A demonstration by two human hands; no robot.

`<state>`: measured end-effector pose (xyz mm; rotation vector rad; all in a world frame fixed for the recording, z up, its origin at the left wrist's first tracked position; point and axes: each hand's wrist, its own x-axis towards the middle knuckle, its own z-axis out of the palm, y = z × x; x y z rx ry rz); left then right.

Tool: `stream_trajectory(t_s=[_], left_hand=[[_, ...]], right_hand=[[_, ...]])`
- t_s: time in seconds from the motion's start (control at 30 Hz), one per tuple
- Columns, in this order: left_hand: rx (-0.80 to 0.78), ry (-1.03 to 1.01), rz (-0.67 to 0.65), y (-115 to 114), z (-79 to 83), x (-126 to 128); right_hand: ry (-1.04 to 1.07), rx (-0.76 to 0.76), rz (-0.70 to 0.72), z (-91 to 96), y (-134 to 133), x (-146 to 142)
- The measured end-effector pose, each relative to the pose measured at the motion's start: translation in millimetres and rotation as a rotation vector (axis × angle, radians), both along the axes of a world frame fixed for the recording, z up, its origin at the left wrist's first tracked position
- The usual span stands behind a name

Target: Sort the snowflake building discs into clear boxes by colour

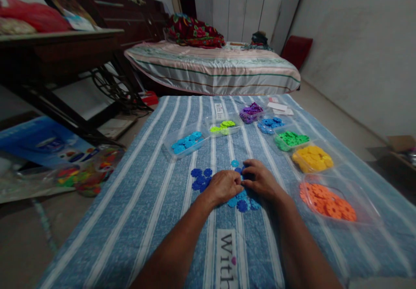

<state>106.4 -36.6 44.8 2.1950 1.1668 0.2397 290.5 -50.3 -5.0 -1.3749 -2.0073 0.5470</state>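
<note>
1. Left hand (227, 183) in close, fingers curled to a narrow grip; right hand (259, 179) beside it, fingers bent. What either grip pinches, I can't tell.
2. Beneath, mixed blue discs (242, 204) on the cloth-covered counter (156, 219), round and lying flat; dark blue discs (197, 179) just left.
3. Nearer, a white label (221, 254) reads "With", letters running toward the wearer.

On your tabletop (149, 237), which is covered with a striped cloth (312, 254), dark-blue discs (200, 179) lie just left of your left hand (226, 183), and mixed blue discs (242, 205) lie near your right hand (261, 180). Several clear boxes (364, 209) stand beyond your hands and to the right of them.
</note>
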Motion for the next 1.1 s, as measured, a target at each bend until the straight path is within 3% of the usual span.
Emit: stream_trajectory(t_s=[0.2,0.37,0.53,0.77,0.9,1.1], left_hand=[[0.048,-0.040,0.069,0.1,-3.6,0.2],[0.117,0.021,0.022,0.8,-4.2,1.6],[0.105,0.077,-0.004,1.9,-0.8,1.8],[0.016,-0.070,0.093,2.0,-3.5,0.6],[0.053,-0.212,0.234,8.0,0.0,-5.4],[0.518,-0.177,0.632,50.0,28.4,-41.1]], right_hand=[[-0.083,0.004,0.024,4.3,-1.6,0.2],[-0.074,-0.015,0.039,6.2,-3.0,-1.6],[0.023,-0.051,0.029,10.2,-5.7,-5.9],[0.219,-0.060,0.017,7.3,-4.3,-5.8],[0.321,-0.105,-0.071,6.5,-2.7,-5.4],[0.296,-0.107,-0.126,7.1,-1.7,-8.2]])
